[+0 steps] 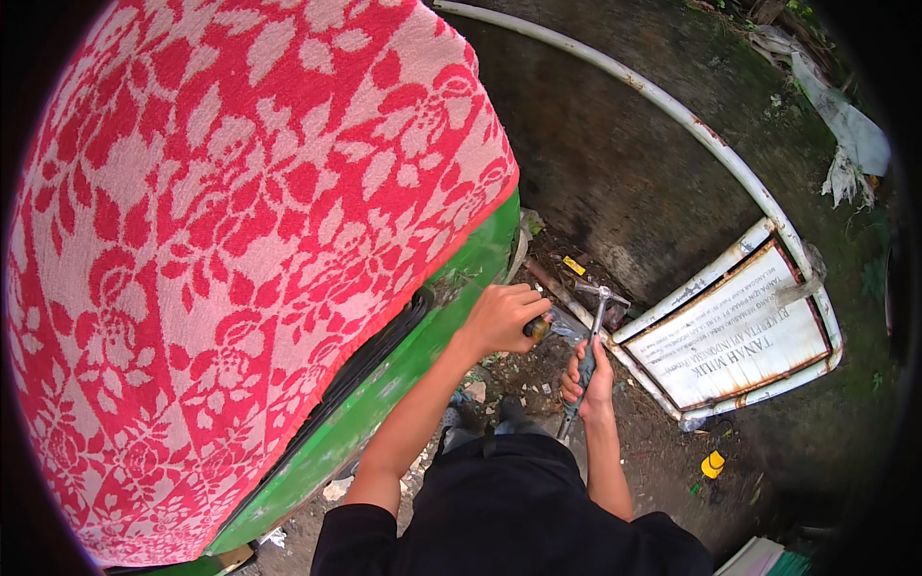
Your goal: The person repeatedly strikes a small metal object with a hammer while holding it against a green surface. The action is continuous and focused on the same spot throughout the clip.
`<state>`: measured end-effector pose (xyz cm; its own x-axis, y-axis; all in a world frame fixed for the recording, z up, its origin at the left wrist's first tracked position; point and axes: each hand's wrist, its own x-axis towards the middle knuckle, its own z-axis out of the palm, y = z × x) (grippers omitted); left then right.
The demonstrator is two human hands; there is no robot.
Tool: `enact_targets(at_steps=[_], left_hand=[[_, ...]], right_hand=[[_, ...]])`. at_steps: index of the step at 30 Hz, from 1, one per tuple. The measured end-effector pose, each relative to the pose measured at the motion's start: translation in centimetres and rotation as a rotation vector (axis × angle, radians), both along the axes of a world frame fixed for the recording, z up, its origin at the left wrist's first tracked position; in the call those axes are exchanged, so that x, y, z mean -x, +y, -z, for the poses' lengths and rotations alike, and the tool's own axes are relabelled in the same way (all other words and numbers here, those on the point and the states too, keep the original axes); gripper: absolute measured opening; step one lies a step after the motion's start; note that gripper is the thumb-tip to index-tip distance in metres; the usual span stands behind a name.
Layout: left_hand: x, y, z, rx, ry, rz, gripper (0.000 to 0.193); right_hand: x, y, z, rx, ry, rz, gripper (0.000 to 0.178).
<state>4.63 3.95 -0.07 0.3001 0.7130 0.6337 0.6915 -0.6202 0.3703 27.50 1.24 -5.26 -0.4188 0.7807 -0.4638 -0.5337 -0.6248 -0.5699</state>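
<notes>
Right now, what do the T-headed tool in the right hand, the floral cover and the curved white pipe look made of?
T-headed tool in the right hand: head and shaft look like bare metal, going by their silvery shine.
Floral cover: matte fabric, perhaps terry, judging by its nubby surface.
Curved white pipe: probably painted steel, given the brown, rust-like patches.

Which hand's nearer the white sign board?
Right. The right hand, gripping a T-headed metal tool, is just left of the white sign board; the left hand is farther left, near the green panel.
</notes>
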Motion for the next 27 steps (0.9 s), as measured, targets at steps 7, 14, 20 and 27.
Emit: enact_targets(at_steps=[7, 14, 20, 27], left_hand=[[-0.4, 1.1, -2.0, -0.171, -0.128, -0.039, 0.023], [0.3, 1.7, -1.8, -0.091, -0.290, -0.058, 0.027], [0.0, 2.2, -1.7, -0.092, -0.215, -0.051, 0.018], [0.0, 3.6, -2.8, -0.161, -0.424, -0.161, 0.024]], right_hand=[[-0.5, -0.2, -0.2, -0.021, -0.006, 0.026, 0.042], [0.2, 0.3, -1.2, -0.062, 0.008, 0.007, 0.042], [1.1, 0.6, -3.3, -0.125, 0.004, -0.021, 0.042], [1.2, -0.2, -6.9, -0.337, -0.109, -0.034, 0.043]])
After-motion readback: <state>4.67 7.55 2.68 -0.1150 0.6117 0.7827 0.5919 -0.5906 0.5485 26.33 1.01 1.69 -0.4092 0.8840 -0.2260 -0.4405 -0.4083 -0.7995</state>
